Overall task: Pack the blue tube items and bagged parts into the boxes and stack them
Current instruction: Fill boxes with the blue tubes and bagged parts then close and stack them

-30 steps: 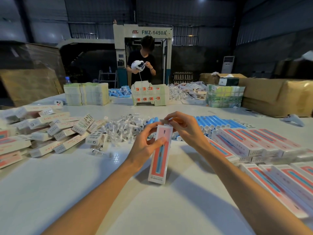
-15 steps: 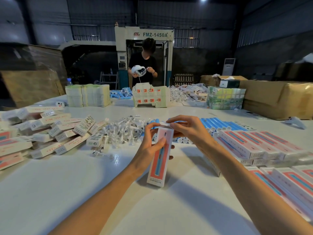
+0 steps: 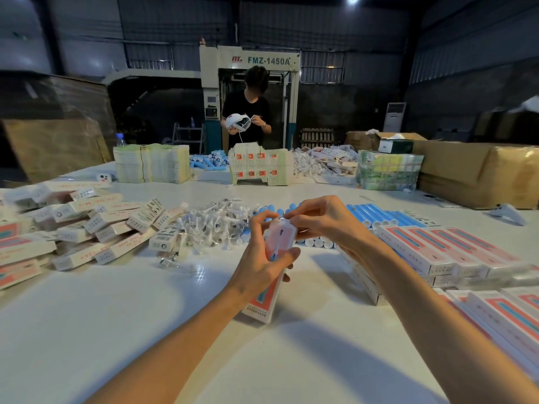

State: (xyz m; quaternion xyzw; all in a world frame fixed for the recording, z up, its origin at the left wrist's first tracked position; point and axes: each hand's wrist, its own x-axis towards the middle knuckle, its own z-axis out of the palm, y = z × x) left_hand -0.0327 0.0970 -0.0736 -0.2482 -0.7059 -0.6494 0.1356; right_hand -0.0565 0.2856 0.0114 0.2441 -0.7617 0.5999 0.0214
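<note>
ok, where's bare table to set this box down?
Bare table near-left of the held box, this side of the loose box pile; also the band beyond the bagged parts, before the far stacks. Crowded: blue tubes ahead, stacked boxes right.

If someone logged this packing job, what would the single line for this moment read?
stage: closing box | left hand grip: holds box, base on table | right hand grip: pinches its top | blue tubes, bagged parts: behind

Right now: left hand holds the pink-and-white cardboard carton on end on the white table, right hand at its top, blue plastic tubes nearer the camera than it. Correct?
No. Head view: the blue plastic tubes lie beyond the pink-and-white cardboard carton, farther away. The left hand, right hand and white table are as stated.
</note>
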